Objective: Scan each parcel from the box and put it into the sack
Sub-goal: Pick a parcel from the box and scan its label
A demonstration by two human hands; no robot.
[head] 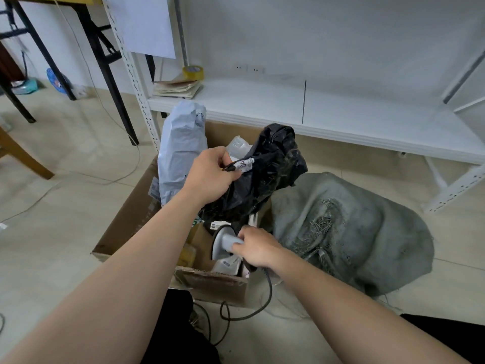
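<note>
My left hand grips a black plastic parcel by its edge, near a white label, and holds it up above the open cardboard box. Lower down, my right hand grips a grey handheld scanner whose head points left over the box; its black cable runs down to the floor. A tall light-grey parcel stands upright in the box's far left corner, with several smaller parcels lying below. The grey woven sack lies slumped on the floor just right of the box.
A white metal shelf stands behind the box, with a tape roll and flat envelopes at its left end. Black table legs and loose cables are on the tiled floor at left. My dark-clothed knees sit at the bottom.
</note>
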